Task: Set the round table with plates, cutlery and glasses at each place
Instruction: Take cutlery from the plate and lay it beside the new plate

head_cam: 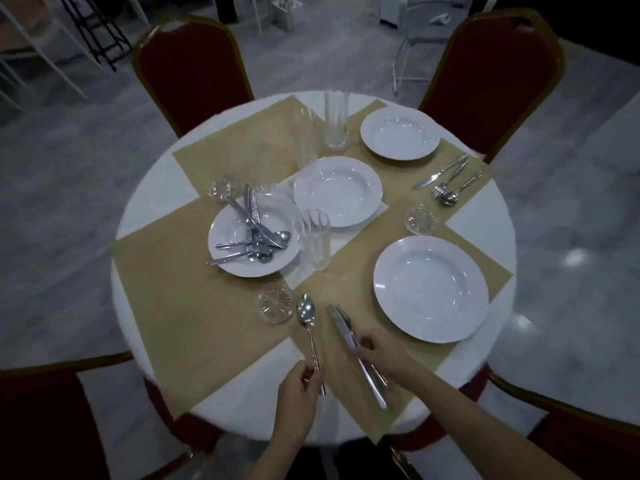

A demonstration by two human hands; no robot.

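My left hand [300,386] grips the handle of a spoon [306,315] whose bowl points away over the near beige placemat [214,327]. My right hand [375,351] holds a knife and a fork [341,323] together, tips pointing up-left, handles sticking out towards me. A white plate [430,289] lies to the right of both hands. A small cut-glass coaster [275,305] sits just left of the spoon bowl. Another plate [228,247] at the left carries a pile of spare cutlery [256,233].
The round white table [152,188] also holds a centre plate [337,191], a far plate [400,132], tall glasses [336,119] [314,239], more coasters [421,220] [221,189], and laid cutlery [446,178] at the far right. Red chairs [190,71] [498,74] ring the table.
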